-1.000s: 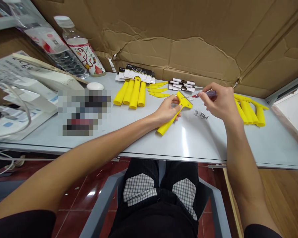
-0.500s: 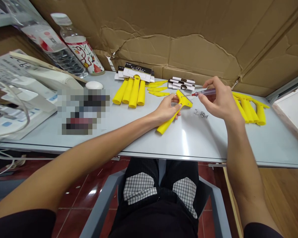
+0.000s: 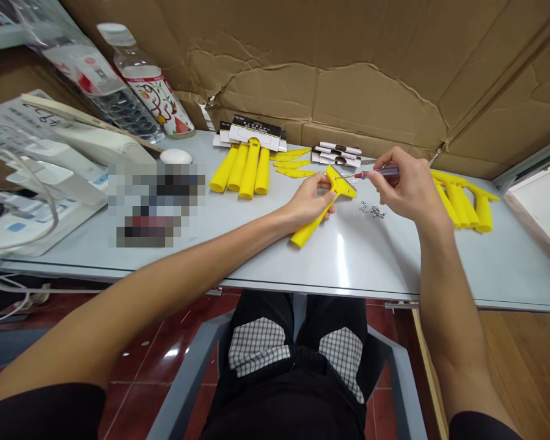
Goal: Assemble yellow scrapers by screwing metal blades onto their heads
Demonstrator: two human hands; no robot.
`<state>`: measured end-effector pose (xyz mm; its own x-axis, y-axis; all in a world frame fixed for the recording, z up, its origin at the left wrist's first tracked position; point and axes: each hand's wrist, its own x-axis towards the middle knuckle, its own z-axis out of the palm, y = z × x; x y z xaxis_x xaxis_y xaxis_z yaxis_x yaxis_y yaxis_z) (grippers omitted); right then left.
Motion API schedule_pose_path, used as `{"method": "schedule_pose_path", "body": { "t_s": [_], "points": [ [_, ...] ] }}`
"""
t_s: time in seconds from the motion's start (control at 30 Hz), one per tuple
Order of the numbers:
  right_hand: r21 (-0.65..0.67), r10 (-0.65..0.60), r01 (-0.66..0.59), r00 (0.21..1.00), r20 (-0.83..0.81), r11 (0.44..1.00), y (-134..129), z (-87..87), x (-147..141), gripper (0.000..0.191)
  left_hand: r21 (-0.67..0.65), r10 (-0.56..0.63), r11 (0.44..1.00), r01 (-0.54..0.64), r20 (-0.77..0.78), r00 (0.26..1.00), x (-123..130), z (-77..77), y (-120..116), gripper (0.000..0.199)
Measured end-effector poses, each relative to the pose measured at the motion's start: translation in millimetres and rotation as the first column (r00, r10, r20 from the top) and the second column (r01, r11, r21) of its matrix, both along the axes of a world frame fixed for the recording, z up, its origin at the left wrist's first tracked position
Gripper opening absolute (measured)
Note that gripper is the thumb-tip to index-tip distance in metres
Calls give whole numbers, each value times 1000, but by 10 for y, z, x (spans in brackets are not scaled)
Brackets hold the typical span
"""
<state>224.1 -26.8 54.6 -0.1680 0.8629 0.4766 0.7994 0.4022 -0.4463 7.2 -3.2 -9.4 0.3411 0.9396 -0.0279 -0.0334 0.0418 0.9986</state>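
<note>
My left hand (image 3: pixel 310 200) is closed around the neck of a yellow scraper (image 3: pixel 308 233), whose wide head points away from me and whose hollow handle slants toward the near left. In my right hand (image 3: pixel 406 186) is a screwdriver (image 3: pixel 385 175) with a dark reddish, see-through handle. Its thin shaft points left, and the tip meets the scraper head near a hole or screw. A small pile of screws (image 3: pixel 376 212) lies on the table just right of the scraper.
Yellow handles with black-and-white cards (image 3: pixel 255 132), loose yellow blade-shaped pieces (image 3: pixel 293 164) and small paper-wrapped packs (image 3: pixel 337 153) lie at the back. More yellow scrapers (image 3: pixel 467 203) rest at right. Bottles (image 3: pixel 153 98), a white mouse (image 3: pixel 176 156) and white devices (image 3: pixel 50 177) occupy the left. Cardboard (image 3: pixel 371 73) stands behind.
My right hand's fingers have shifted slightly on the screwdriver handle, with the tip staying at the scraper head. My left hand and the scraper hold nearly the same position.
</note>
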Motion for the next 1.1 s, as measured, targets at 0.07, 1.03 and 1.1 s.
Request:
{"method": "schedule_pose_path", "body": {
  "t_s": [0.07,1.03,1.1],
  "points": [
    [12,-25,25,1000,-1,1000,-4,5,-6,20,3,-2,1000,2,1,1000,1,0,1,13],
    [29,-11,9,998,70,1000,-21,5,-2,22,6,4,1000,-4,-20,1000,5,-25,14,14],
    [26,-7,5,998,60,1000,-18,-1,5,21,7,3,1000,-3,-22,1000,5,-28,16,12]
  ]
}}
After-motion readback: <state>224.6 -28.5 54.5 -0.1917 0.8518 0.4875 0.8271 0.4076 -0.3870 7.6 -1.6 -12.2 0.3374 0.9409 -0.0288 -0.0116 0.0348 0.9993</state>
